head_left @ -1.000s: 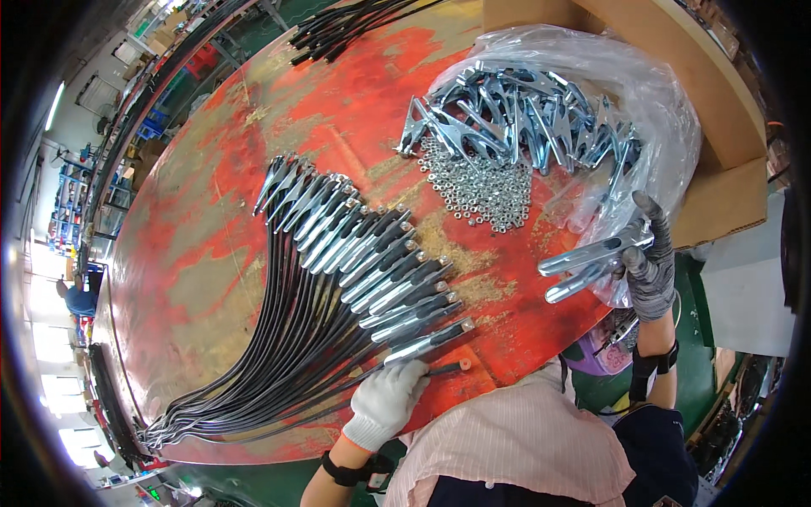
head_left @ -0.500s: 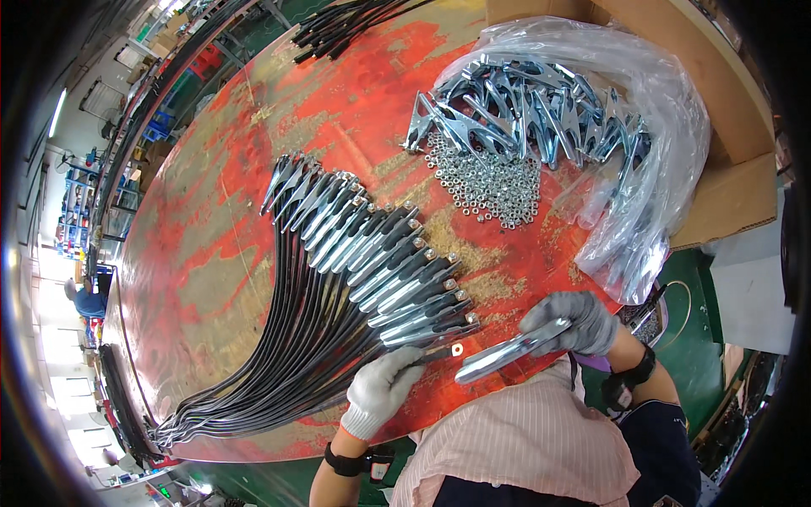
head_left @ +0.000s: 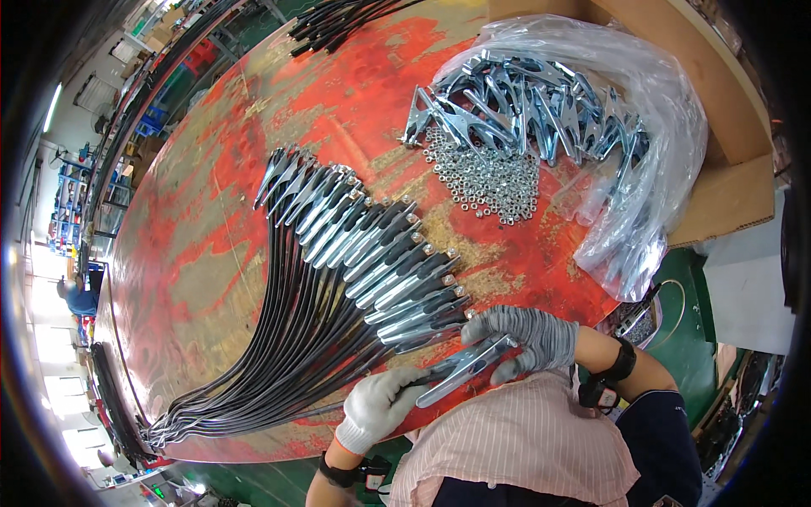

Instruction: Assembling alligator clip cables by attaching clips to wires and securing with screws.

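My left hand (head_left: 377, 409), in a pale knitted glove, is closed on a black cable (head_left: 432, 370) near its end. My right hand (head_left: 525, 340), in a grey striped glove, grips a shiny metal spring clamp (head_left: 461, 373) by its upper end. The clamp lies alongside the cable end and partly covers it, so the lug there is hidden and I cannot tell if the two are joined. Just beyond my hands, a row of similar clamps (head_left: 372, 283) lies across the table, each with a black cable running left.
A pile of small nuts (head_left: 486, 179) lies on the red, worn table (head_left: 203, 245). Behind it, loose clamps (head_left: 541, 110) spill from a clear plastic bag (head_left: 676, 118) beside a cardboard box (head_left: 726, 194). More black cables (head_left: 338, 25) lie at the far edge. A person (head_left: 80, 296) is at the far left.
My right hand has moved left with the clamp, bringing it from apart to against the cable end. The ring lug on the cable, visible before, is now covered. My left hand has shifted slightly.
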Tool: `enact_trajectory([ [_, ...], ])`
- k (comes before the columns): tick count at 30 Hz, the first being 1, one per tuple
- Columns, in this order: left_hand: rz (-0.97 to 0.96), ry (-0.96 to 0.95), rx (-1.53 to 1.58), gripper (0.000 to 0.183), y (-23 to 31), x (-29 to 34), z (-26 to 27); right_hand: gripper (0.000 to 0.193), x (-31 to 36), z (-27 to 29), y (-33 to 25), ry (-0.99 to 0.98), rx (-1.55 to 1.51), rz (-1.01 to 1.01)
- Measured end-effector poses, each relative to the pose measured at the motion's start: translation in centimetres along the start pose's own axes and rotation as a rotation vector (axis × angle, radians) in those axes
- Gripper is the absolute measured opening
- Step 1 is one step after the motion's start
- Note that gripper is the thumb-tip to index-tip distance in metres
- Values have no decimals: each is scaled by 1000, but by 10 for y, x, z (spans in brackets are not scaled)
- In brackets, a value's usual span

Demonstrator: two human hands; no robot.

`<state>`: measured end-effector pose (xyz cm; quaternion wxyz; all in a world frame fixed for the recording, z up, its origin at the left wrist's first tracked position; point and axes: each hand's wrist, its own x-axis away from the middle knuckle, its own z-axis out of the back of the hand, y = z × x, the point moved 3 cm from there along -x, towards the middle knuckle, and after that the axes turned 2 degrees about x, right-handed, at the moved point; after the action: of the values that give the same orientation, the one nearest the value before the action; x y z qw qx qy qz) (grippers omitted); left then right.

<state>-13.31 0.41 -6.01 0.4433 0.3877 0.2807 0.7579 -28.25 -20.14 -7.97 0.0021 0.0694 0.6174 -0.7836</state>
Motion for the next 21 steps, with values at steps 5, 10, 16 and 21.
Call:
enact_trajectory([
  [5,-88,-12,-122,19,14,-1,1,39,11,9,2,-302,-206,-773],
  [10,-7,-29,-104,23,6,-2,0,52,53,56,6,232,-478,-374],
  [16,42,-60,-21,24,6,-5,0,40,45,34,2,24,79,22],
  [21,30,-71,-7,25,8,-2,-2,30,28,15,4,-13,86,128],
])
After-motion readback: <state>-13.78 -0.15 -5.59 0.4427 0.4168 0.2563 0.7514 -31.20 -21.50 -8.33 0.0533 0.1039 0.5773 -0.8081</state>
